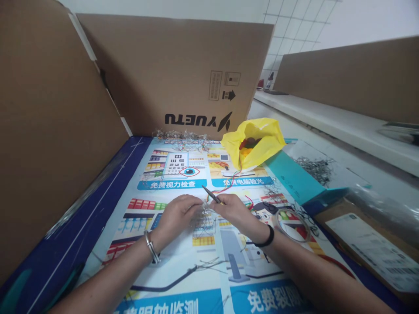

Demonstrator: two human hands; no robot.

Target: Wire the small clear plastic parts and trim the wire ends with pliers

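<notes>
My left hand [180, 216] is closed, its fingertips pinching a loose tangle of thin silvery wire [205, 218] that hangs between my hands. In my right hand [236, 213] is a slim, pointed metal tool [211, 194], its tip angled up and to the left; its handle is hidden in the fingers, so I cannot tell its exact kind. Thin coloured strands [229, 185] run from the yellow bag [255, 135] down toward the spot where my hands meet. Both hands are just above the printed poster sheet [170, 203], close together.
Cardboard panels [147, 78] wall off the back and left. A silvery wire heap [183, 138] lies by the back panel. To the right are a roll of clear tape [293, 225], a teal box flap [299, 179], dark wire bits [316, 170] and a labelled carton [373, 244].
</notes>
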